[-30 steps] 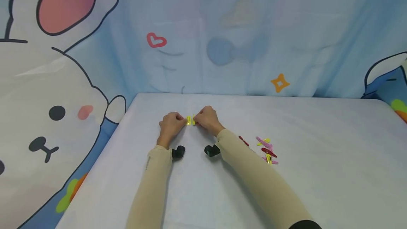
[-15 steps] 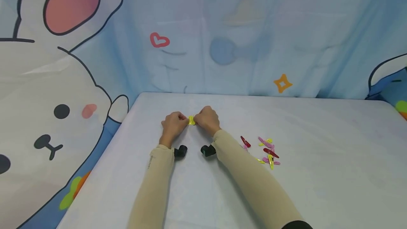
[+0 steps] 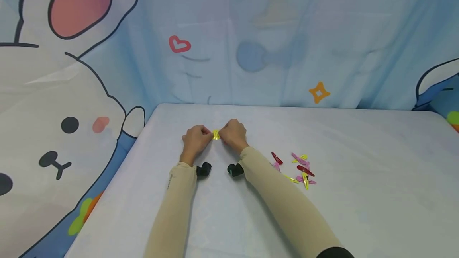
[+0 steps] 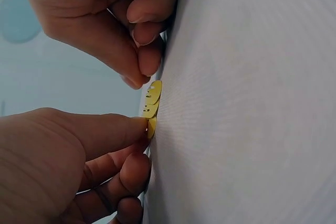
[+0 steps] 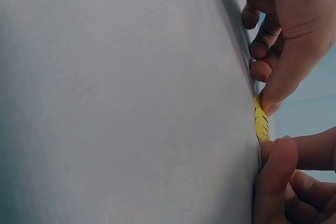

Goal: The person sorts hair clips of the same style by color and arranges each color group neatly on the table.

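Note:
Several yellow snap hair clips (image 3: 216,135) lie side by side near the back of the white table, between my two hands. My left hand (image 3: 195,140) pinches the near clip at its edge with thumb and finger, as the left wrist view shows; the clips (image 4: 152,100) overlap one another there. From the other side, my right hand (image 3: 234,135) has thumb and forefinger together at the outer edge of the yellow clips (image 5: 261,124). Its remaining fingers are curled. Parts of the clips are hidden behind the fingertips.
To the right is a loose group of hair clips: a dark red one (image 3: 305,171), a pink one (image 3: 299,159), a yellow one (image 3: 305,181) and several more. My right sleeve (image 3: 283,194) partly covers this group. A printed curtain (image 3: 251,86) hangs behind the table's back edge.
The right hand's yellow clip has come left against the others, closing the small gap between them. Over the last half second both hands have stayed nearly still.

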### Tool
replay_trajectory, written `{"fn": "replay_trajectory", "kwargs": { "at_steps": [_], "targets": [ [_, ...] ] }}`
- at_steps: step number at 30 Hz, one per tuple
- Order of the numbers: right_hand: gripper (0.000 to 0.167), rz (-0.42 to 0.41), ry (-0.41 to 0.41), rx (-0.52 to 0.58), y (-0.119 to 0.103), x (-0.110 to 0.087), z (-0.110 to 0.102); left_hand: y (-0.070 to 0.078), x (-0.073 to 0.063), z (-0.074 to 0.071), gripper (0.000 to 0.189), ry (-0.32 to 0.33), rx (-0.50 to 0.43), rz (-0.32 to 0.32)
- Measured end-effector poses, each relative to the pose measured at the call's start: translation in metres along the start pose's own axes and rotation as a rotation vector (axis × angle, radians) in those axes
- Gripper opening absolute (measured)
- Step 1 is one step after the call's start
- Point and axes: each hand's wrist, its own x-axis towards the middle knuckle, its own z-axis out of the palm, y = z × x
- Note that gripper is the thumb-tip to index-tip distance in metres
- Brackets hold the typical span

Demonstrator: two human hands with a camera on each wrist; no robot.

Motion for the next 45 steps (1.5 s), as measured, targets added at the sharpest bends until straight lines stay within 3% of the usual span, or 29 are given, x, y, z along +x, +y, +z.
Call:
{"fn": "replay_trajectory", "kwargs": {
  "at_steps": [7, 14, 18, 23, 36, 45],
  "targets": [
    [0.017, 0.020, -0.046, 0.097, 0.007, 0.001, -0.005, 0.000, 0.003, 0.002, 0.015, -0.010, -0.002, 0.003],
    [0.024, 0.058, -0.182, 0.375, 0.016, -0.008, -0.020, -0.002, -0.001, 0.004, 0.015, -0.029, -0.029, 0.010],
    [0.030, 0.027, -0.242, 0.428, 0.018, -0.017, -0.039, -0.002, -0.003, 0.003, 0.015, -0.022, -0.036, -0.002],
    [0.036, -0.062, -0.248, 0.478, 0.020, -0.031, -0.067, -0.004, -0.002, -0.001, 0.016, -0.012, -0.036, -0.003],
    [0.054, -0.204, -0.297, 0.357, 0.058, -0.071, -0.130, -0.010, -0.002, -0.009, 0.018, -0.012, -0.039, 0.003],
    [0.045, -0.242, -0.224, 0.164, 0.081, -0.103, -0.161, -0.010, -0.001, -0.008, 0.017, -0.024, -0.032, -0.009]
  ]
}}
